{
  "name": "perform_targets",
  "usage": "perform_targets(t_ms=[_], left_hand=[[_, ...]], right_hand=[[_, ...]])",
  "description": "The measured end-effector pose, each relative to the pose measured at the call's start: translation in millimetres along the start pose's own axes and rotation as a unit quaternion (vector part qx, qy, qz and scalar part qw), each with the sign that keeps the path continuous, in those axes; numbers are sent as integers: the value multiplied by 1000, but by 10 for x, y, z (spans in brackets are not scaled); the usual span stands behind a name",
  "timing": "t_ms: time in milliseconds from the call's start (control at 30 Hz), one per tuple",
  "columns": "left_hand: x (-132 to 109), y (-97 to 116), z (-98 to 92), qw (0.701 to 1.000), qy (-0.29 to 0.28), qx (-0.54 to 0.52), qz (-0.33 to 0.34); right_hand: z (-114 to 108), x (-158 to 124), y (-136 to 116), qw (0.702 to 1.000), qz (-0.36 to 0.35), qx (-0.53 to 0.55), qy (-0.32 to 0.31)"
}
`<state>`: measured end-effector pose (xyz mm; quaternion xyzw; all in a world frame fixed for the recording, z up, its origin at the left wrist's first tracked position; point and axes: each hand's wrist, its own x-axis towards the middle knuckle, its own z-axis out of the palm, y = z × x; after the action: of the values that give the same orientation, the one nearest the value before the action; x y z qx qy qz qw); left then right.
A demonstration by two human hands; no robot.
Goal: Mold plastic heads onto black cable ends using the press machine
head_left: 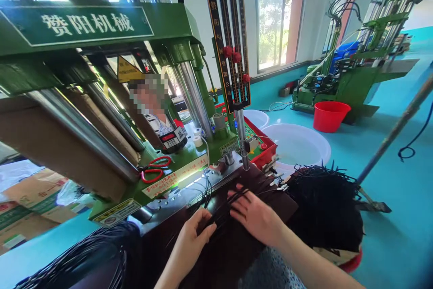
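Note:
Thin black cables (pixel 221 213) lie across a dark brown work board in front of a green press. My left hand (pixel 193 234) is closed, its thumb and fingers curled around the near end of these cables; the exact grip is partly hidden. Over their far part rests my right hand (pixel 253 214), fingers stretched out and slightly apart, touching the strands. White-tipped connectors (pixel 281 186) show at the right end of the board. Several more thin leads (pixel 207 187) hang from the machine's front edge just beyond my left hand.
The green press (pixel 176 162) stands directly ahead, with red-handled scissors (pixel 156 169) on its bed. A coil of black cable (pixel 111 253) sits at left. At right are a heap of black pieces (pixel 324 208), a white tub (pixel 297 142) and a red bucket (pixel 329 116). A person is behind the press.

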<state>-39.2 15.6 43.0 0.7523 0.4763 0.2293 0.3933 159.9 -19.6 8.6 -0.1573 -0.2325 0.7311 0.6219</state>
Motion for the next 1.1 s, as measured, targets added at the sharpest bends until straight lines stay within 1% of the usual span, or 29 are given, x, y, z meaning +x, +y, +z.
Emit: perform_targets(t_ms=[33, 100, 167, 200, 233, 267, 333, 367, 400, 500, 567, 633, 733, 800, 867, 967, 1033, 1067, 1100], left_hand=[[-8, -34, 68, 1000, 13, 25, 12], [5, -118, 208, 991, 62, 105, 53], [55, -201, 326, 969, 111, 205, 84], [90, -234, 371, 956, 119, 254, 85], [127, -259, 405, 945, 111, 298, 74], [163, -277, 428, 937, 91, 332, 55], [216, -295, 446, 926, 49, 373, 17], [230, -301, 442, 923, 38, 382, 7], [235, -308, 433, 921, 40, 387, 4], [212, -333, 391, 916, 81, 392, -3], [190, -344, 378, 916, 89, 390, -20], [181, -336, 388, 921, 67, 383, -23], [197, -290, 417, 927, 12, 375, -17], [222, -251, 411, 931, -23, 364, -31], [252, -224, 378, 941, -54, 331, -44], [302, -219, 320, 956, -92, 273, -56], [323, -241, 299, 960, -104, 255, -52], [326, -258, 296, 961, -98, 254, -45], [321, -276, 296, 963, -81, 255, -32]], right_hand=[[22, 118, -60, 999, -36, 25, 13], [60, 272, -205, 995, -87, 27, 28], [94, 318, -317, 995, -96, -17, 33], [109, 312, -348, 994, -94, -47, 37], [121, 296, -362, 992, -92, -75, 44], [130, 275, -363, 989, -92, -99, 51], [134, 239, -343, 985, -94, -130, 64], [129, 227, -331, 984, -94, -138, 68], [122, 220, -320, 983, -93, -142, 72], [83, 210, -298, 982, -88, -147, 82], [37, 194, -278, 981, -86, -152, 89], [-38, 162, -248, 981, -77, -149, 99], [-184, 94, -199, 981, -56, -139, 125], [-267, 54, -176, 980, -48, -137, 137], [-313, 32, -167, 980, -45, -136, 140], [-319, 26, -172, 980, -43, -136, 136], [-309, 27, -180, 980, -43, -137, 135], [-305, 24, -181, 980, -43, -137, 135], [-303, 19, -178, 981, -41, -137, 134]])
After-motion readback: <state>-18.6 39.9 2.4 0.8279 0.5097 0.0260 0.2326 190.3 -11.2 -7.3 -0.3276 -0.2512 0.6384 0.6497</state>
